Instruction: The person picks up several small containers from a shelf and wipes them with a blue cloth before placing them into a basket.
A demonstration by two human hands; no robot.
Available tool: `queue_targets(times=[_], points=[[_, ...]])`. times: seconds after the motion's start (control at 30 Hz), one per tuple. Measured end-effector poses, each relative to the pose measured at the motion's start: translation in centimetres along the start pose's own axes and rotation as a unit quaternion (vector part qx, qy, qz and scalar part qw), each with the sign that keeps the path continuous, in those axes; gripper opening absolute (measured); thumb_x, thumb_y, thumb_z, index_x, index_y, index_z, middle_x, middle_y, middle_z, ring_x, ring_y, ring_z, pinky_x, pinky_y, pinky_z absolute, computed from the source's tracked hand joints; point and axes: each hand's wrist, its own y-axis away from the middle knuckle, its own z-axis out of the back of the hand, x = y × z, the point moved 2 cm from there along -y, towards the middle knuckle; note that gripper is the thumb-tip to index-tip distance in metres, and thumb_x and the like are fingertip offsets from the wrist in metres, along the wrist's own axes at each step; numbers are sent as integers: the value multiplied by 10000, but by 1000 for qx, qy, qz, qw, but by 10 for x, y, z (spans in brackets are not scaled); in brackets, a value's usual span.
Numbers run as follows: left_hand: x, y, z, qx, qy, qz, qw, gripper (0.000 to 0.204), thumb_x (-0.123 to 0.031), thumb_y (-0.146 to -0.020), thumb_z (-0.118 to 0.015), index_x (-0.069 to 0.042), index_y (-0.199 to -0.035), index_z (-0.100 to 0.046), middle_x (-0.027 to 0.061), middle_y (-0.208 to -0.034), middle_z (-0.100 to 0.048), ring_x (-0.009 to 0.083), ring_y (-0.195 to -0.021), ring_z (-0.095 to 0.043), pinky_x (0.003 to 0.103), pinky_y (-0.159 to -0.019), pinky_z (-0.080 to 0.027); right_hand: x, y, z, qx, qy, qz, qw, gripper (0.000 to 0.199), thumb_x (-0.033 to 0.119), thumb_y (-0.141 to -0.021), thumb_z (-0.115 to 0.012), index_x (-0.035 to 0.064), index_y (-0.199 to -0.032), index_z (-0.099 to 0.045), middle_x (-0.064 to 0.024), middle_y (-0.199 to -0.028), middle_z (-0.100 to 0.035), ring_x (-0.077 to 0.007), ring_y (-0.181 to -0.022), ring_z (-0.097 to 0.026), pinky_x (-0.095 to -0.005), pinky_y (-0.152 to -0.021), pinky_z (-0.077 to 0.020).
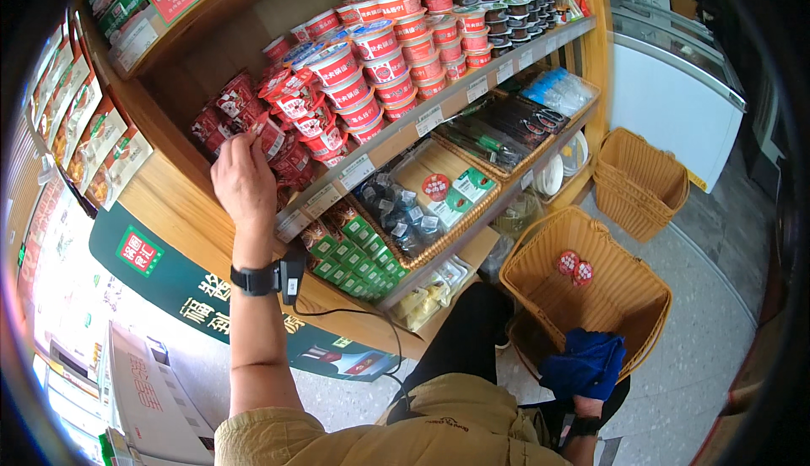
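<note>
My left hand (245, 179) reaches into the left end of the upper shelf. Its fingers are closed at the edge of a small red cup (270, 138), which leans among other loose red cups. Beside it, a heap of similar red cups (314, 120) is stacked unevenly. Low on the right, my right hand (588, 409) grips a bunched blue cloth (584, 365), which hides most of the fingers. The cloth hangs over the near rim of a wicker basket (645, 331). Two small round red-and-white cups (575, 268) lie inside that basket.
Taller red-and-white tubs (371, 69) stand in stacks along the shelf, with dark cups (515, 14) farther right. Below are a wicker tray (456, 234) of packets and green packs (359, 255). Another wicker basket (639, 179) stands behind. A black cable (392, 331) hangs from my left wrist.
</note>
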Motion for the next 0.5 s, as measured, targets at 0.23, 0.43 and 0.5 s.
queue_targets(times=[0.23, 0.43, 0.5], points=[[-61, 27, 49, 18, 337, -4, 941, 90, 62, -787, -536, 15, -861, -555, 115, -902, -591, 206, -831, -560, 276, -713, -447, 0, -6, -6, -17, 15, 0, 1000, 488, 455, -909, -349, 89, -1223, -428, -133, -1189, -504, -296, -1078, -478, -441, -959, -352], [-208, 92, 35, 150, 574, -147, 792, 119, 27, -703, -609, -33, -793, -559, 93, -898, -609, 231, -813, -573, 336, -715, -435, -3, -14, -77, 128, 114, 17, 985, 447, 355, -911, -404, 86, -1267, -377, -113, -1261, -440, -265, -1112, -459, -411, -980, -342], [-256, 111, 43, 170, 633, -144, 741, 128, -12, -716, -626, -18, -832, -573, 105, -912, -598, 250, -822, -569, 351, -745, -432, -10, -21, -76, 105, 295, 62, 948, 431, 222, -896, -469, 76, -1283, -347, -97, -1281, -413, -233, -1130, -439, -379, -997, -322]])
